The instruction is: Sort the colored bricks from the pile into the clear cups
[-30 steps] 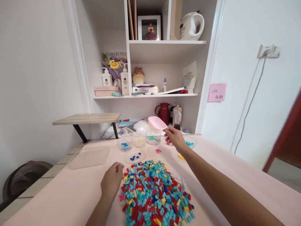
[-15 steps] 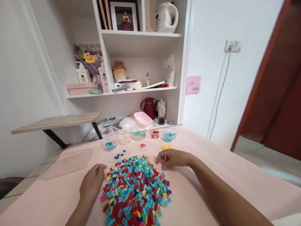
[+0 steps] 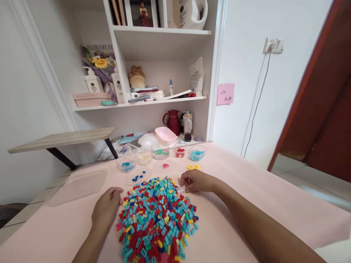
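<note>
A wide heap of small toy bricks (image 3: 159, 219), mostly light blue and red with yellow, green and dark blue among them, lies on the pink table cover (image 3: 233, 215). My left hand (image 3: 108, 204) rests at the heap's left edge, fingers curled inward; whatever they may hold is hidden. At the upper right edge of the heap is my right hand (image 3: 196, 180), thumb and fingers bent into a pinch. Small whitish pieces (image 3: 180, 190) lie right beside its fingertips. I cannot make out what is inside the pinch.
Behind the heap stand clear tubs of sorted bricks: blue (image 3: 126, 165), pale yellow (image 3: 144, 157), green (image 3: 161, 152), red (image 3: 180, 151) and light blue (image 3: 196, 153). Dark blue, pink and yellow bricks (image 3: 193, 167) lie nearer. A clear lid (image 3: 79, 186) is at left.
My right hand has shifted slightly left and up, with whitish pieces now showing by its fingertips. My left hand stays at the heap's edge. The camera view has tilted a little downward.
</note>
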Demonstrator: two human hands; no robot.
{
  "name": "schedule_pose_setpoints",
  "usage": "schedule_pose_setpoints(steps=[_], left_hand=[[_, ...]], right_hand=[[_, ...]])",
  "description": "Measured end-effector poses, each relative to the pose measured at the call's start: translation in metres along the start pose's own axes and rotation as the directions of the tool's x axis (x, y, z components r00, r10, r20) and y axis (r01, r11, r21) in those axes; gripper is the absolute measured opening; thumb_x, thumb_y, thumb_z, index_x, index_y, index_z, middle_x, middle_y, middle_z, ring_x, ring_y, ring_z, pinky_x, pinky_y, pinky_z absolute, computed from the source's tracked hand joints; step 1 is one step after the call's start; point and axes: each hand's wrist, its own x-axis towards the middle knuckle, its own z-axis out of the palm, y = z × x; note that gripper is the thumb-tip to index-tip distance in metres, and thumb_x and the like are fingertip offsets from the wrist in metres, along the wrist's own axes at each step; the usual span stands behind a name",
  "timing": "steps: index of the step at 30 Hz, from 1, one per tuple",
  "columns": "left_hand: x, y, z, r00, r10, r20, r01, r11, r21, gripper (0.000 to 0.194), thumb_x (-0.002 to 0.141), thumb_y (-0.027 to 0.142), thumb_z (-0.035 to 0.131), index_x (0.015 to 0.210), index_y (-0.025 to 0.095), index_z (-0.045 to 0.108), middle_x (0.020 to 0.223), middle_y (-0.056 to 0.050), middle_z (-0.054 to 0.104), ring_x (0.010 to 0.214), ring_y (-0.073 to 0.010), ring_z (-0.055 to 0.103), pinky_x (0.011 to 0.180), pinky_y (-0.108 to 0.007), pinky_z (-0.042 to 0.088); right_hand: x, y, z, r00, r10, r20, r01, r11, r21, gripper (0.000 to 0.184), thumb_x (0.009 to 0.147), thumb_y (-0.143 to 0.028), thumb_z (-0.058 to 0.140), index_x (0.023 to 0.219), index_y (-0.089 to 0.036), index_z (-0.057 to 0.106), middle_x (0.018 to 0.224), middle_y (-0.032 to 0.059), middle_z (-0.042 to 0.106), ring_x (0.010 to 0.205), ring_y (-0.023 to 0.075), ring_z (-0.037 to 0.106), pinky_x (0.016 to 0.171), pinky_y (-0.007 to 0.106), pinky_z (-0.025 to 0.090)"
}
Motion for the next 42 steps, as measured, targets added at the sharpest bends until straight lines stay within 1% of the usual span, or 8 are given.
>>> schedule_pose_setpoints(steps=[7,10,13,17,20,26,33,42], left_hand=[[0.003,-0.004,0.000,1.000,0.014,0.002,-0.014,1.000,-0.008,0.030,0.075,0.043,0.046,0.086,0.024,0.067,0.059,0.003,0.066,0.052,-0.0175,0.057,0.051,-0.028,0.037],[0.005,-0.006,0.001,1.000,0.024,0.002,-0.024,1.000,0.002,0.031,0.076,0.043,0.045,0.086,0.023,0.067,0.059,0.003,0.065,0.053,-0.0173,0.057,0.052,-0.027,0.038],[0.006,-0.008,0.003,1.000,0.026,-0.003,-0.026,1.000,0.007,0.032,0.077,0.043,0.044,0.087,0.023,0.066,0.059,0.003,0.065,0.053,-0.0170,0.057,0.052,-0.027,0.038],[0.006,-0.009,0.003,1.000,0.017,0.000,-0.017,0.999,0.028,0.033,0.077,0.043,0.043,0.088,0.024,0.066,0.060,0.003,0.066,0.052,-0.0166,0.055,0.051,-0.027,0.037],[0.006,-0.009,0.003,1.000,0.011,0.000,-0.011,0.999,0.035,0.032,0.077,0.042,0.043,0.089,0.024,0.066,0.060,0.003,0.066,0.051,-0.0166,0.055,0.051,-0.027,0.037],[0.003,-0.006,0.002,1.000,0.016,0.000,-0.016,0.999,0.036,0.032,0.078,0.043,0.042,0.088,0.024,0.067,0.061,0.003,0.067,0.053,-0.0173,0.057,0.052,-0.028,0.038],[0.006,-0.008,0.002,1.000,0.009,0.011,-0.010,1.000,0.029,0.031,0.078,0.042,0.042,0.088,0.025,0.066,0.062,0.003,0.066,0.053,-0.0172,0.056,0.052,-0.027,0.037],[0.001,-0.002,0.000,1.000,0.011,0.012,-0.012,1.000,0.026,0.030,0.078,0.043,0.043,0.087,0.024,0.066,0.062,0.003,0.066,0.054,-0.0176,0.057,0.053,-0.028,0.038]], right_hand=[[0.001,-0.005,0.004,0.989,-0.137,-0.052,0.144,0.973,0.179,0.021,0.077,-0.026,0.063,0.096,-0.021,0.070,0.090,0.0019,0.070,0.082,0.0169,0.063,0.071,0.025,0.047],[-0.005,-0.002,-0.006,0.992,-0.106,-0.063,0.116,0.978,0.171,0.018,0.078,-0.025,0.061,0.092,-0.019,0.069,0.080,0.0008,0.067,0.072,0.0148,0.061,0.067,0.025,0.046],[-0.015,0.001,-0.019,0.996,-0.047,0.075,0.037,0.991,0.128,0.014,0.072,-0.029,0.069,0.079,-0.017,0.064,0.069,-0.0024,0.060,0.062,0.0115,0.053,0.058,0.022,0.041],[-0.025,0.000,-0.026,0.934,0.048,0.355,-0.046,0.999,-0.014,0.034,0.059,-0.039,0.081,0.076,-0.019,0.059,0.069,-0.0053,0.059,0.064,0.0111,0.050,0.057,0.022,0.036],[-0.026,-0.006,-0.022,0.914,0.106,0.391,-0.049,0.987,-0.153,0.038,0.056,-0.040,0.082,0.075,-0.020,0.056,0.069,-0.0067,0.058,0.065,0.0116,0.050,0.057,0.022,0.034],[-0.020,-0.015,-0.009,0.932,0.061,0.356,0.021,0.975,-0.220,0.038,0.056,-0.040,0.081,0.077,-0.021,0.055,0.070,-0.0071,0.058,0.064,0.0117,0.050,0.054,0.022,0.031],[-0.014,-0.019,-0.002,0.991,-0.030,0.132,0.061,0.969,-0.239,0.019,0.071,-0.027,0.069,0.087,-0.022,0.061,0.077,-0.0039,0.063,0.070,0.0124,0.054,0.057,0.021,0.034],[-0.008,-0.011,-0.004,0.996,-0.082,0.036,0.089,0.957,-0.276,0.015,0.073,-0.016,0.060,0.086,-0.021,0.067,0.085,0.0004,0.070,0.077,0.0158,0.058,0.062,0.023,0.036]])
